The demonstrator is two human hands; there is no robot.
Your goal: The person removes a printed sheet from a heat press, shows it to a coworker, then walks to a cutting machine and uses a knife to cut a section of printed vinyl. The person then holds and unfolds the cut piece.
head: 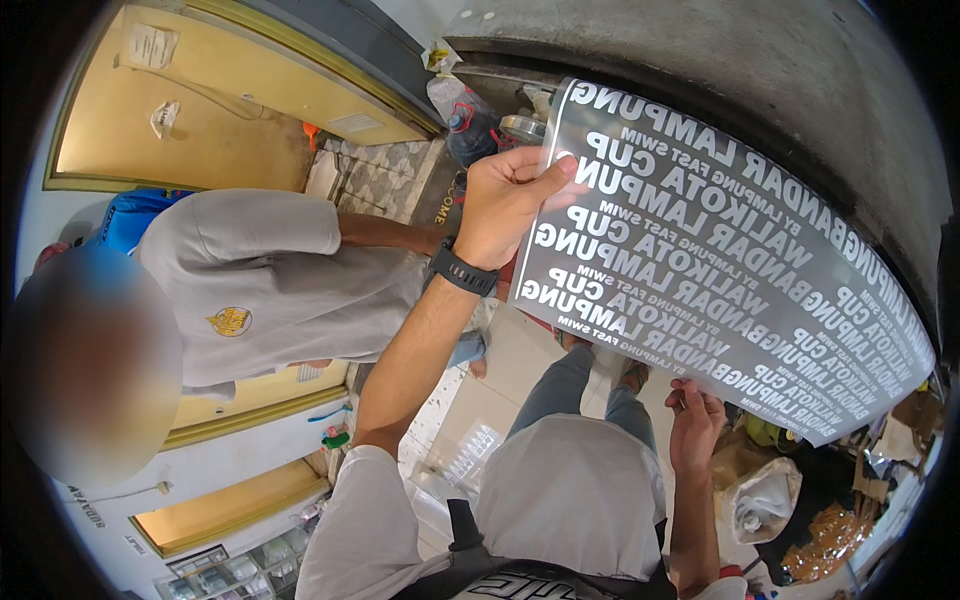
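Observation:
A translucent plastic film sheet (675,255), printed with mirrored white lettering in rows, is spread in front of me and droops to the right. My left hand (514,202), with a black watch (463,271) on the wrist, pinches its left edge between thumb and fingers. Lower down, my right hand (694,424) grips the near edge with its fingertips. The sheet's far edge lies along the dark rim of a large grey surface (675,45); whether it touches that rim, I cannot tell.
Close on the left stands a person in a grey T-shirt (285,277). A large water bottle (472,135) and a round metal tin (523,129) are beyond my left hand. At right are an open white sack (761,499) and crumpled brown tape (829,541). Yellow doors (217,82) line the left.

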